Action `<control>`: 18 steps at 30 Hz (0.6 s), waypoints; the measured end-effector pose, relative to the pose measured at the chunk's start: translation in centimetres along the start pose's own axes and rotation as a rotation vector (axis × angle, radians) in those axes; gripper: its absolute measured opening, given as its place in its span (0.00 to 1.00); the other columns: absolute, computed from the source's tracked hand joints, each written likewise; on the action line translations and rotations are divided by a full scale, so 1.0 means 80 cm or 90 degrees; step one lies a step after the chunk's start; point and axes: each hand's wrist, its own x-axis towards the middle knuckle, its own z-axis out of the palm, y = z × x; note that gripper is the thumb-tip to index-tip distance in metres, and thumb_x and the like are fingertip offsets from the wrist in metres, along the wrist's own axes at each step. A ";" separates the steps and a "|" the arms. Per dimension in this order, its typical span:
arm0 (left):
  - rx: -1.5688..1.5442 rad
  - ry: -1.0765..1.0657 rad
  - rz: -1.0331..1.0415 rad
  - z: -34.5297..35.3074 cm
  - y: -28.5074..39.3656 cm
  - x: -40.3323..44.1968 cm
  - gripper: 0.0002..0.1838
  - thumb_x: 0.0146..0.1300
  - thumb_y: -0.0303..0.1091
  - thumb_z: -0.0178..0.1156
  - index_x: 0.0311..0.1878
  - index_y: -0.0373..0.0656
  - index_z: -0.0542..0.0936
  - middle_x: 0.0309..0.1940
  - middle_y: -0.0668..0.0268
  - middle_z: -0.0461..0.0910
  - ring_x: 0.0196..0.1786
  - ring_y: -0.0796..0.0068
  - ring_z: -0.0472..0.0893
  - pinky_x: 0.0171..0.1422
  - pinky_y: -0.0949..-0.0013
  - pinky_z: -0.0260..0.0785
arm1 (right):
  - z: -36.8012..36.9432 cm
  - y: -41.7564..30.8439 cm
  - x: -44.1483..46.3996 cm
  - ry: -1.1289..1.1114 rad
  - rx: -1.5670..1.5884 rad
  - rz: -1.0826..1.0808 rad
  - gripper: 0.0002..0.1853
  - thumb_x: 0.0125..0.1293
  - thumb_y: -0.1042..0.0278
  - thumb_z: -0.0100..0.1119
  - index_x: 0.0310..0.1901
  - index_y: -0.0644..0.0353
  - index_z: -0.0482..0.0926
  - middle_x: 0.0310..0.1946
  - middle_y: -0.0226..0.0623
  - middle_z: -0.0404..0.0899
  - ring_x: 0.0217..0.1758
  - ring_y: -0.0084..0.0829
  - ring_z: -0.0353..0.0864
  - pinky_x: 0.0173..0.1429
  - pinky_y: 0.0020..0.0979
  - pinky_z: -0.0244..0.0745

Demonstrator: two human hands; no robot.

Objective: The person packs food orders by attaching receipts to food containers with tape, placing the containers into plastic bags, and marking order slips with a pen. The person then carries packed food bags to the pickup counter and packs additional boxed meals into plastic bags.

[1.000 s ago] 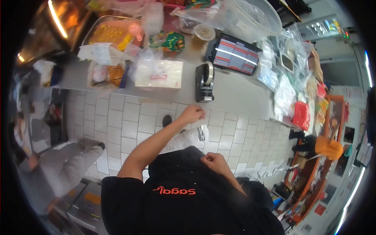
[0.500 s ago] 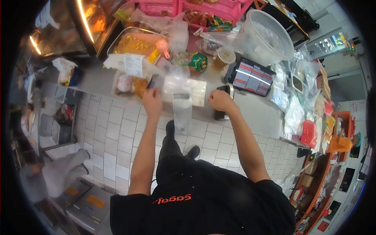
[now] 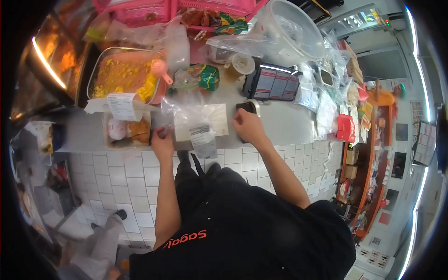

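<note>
At the counter's front edge, my left hand (image 3: 162,141) is closed beside an open takeaway box (image 3: 108,135). Something dark shows at its fingers, too small to name. A white wrapped item (image 3: 117,129) and a golden-brown food piece (image 3: 140,130) lie in the box, and a printed receipt (image 3: 122,107) rests on its raised lid. My right hand (image 3: 249,125) is curled into a fist at a black device (image 3: 246,110) with a pale curved rim; whatever its fingers hold is hidden. Between the hands lies a flat white packet (image 3: 217,119) with a printed slip (image 3: 204,140) hanging over the edge.
Behind stand a metal tray (image 3: 126,77) of yellow food with a pink scoop (image 3: 161,70), a lidded cup (image 3: 240,66), a tablet (image 3: 272,83) and a big clear tub (image 3: 295,30). Plastic bags (image 3: 322,102) crowd the right. Another person (image 3: 95,249) is at lower left.
The camera view has shifted, and the counter appears further left. My left hand has come down from the box's food to its right side. My right hand stays closed by the black device.
</note>
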 end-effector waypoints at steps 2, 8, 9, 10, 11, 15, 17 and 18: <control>0.014 -0.010 -0.009 0.001 0.000 0.000 0.17 0.56 0.34 0.68 0.44 0.31 0.79 0.35 0.50 0.83 0.41 0.53 0.83 0.49 0.58 0.73 | -0.047 0.005 -0.033 0.012 0.066 0.150 0.14 0.62 0.57 0.62 0.34 0.62 0.82 0.31 0.49 0.82 0.34 0.43 0.82 0.39 0.40 0.74; -0.078 0.166 0.063 0.026 -0.010 -0.037 0.22 0.62 0.35 0.64 0.51 0.28 0.70 0.42 0.48 0.79 0.47 0.56 0.79 0.55 0.61 0.69 | -0.046 0.111 -0.066 -0.169 0.399 0.326 0.16 0.64 0.54 0.67 0.37 0.60 0.83 0.17 0.19 0.66 0.18 0.15 0.57 0.23 0.22 0.52; -0.184 0.189 0.074 0.036 -0.013 -0.059 0.22 0.63 0.35 0.63 0.51 0.29 0.68 0.42 0.48 0.78 0.47 0.57 0.78 0.55 0.61 0.69 | -0.048 0.106 -0.066 -0.189 0.418 0.340 0.14 0.65 0.56 0.66 0.35 0.60 0.83 0.18 0.16 0.63 0.18 0.12 0.52 0.22 0.21 0.46; -0.289 0.209 0.086 0.046 -0.024 -0.078 0.22 0.64 0.36 0.62 0.52 0.29 0.66 0.42 0.48 0.77 0.47 0.58 0.77 0.56 0.61 0.68 | -0.050 0.112 -0.071 -0.187 0.509 0.336 0.14 0.65 0.56 0.66 0.35 0.61 0.83 0.20 0.18 0.66 0.21 0.14 0.57 0.25 0.22 0.50; -0.321 0.047 0.130 0.080 -0.116 -0.076 0.20 0.65 0.36 0.61 0.50 0.33 0.65 0.38 0.54 0.75 0.42 0.60 0.75 0.52 0.60 0.68 | -0.052 0.122 -0.083 -0.187 0.600 0.336 0.14 0.64 0.56 0.66 0.35 0.61 0.83 0.22 0.20 0.69 0.24 0.15 0.61 0.28 0.23 0.54; -0.068 -0.142 0.177 0.051 -0.044 -0.138 0.23 0.60 0.41 0.69 0.49 0.32 0.75 0.39 0.61 0.83 0.44 0.66 0.80 0.54 0.61 0.71 | -0.055 0.131 -0.152 -0.195 0.579 0.271 0.12 0.64 0.58 0.65 0.34 0.59 0.83 0.22 0.21 0.69 0.28 0.16 0.64 0.31 0.23 0.57; -0.107 -0.288 0.036 0.031 -0.023 -0.151 0.24 0.60 0.41 0.69 0.51 0.31 0.78 0.44 0.60 0.84 0.46 0.68 0.81 0.52 0.62 0.72 | 0.004 0.153 -0.169 -0.115 0.561 0.296 0.12 0.64 0.59 0.65 0.34 0.60 0.83 0.23 0.22 0.71 0.28 0.15 0.64 0.31 0.23 0.57; -0.179 -0.362 -0.018 0.028 -0.030 -0.156 0.24 0.61 0.41 0.68 0.53 0.31 0.79 0.45 0.60 0.84 0.47 0.69 0.81 0.52 0.62 0.73 | 0.038 0.164 -0.173 -0.074 0.551 0.311 0.12 0.64 0.59 0.64 0.35 0.60 0.83 0.24 0.22 0.72 0.28 0.15 0.65 0.31 0.22 0.58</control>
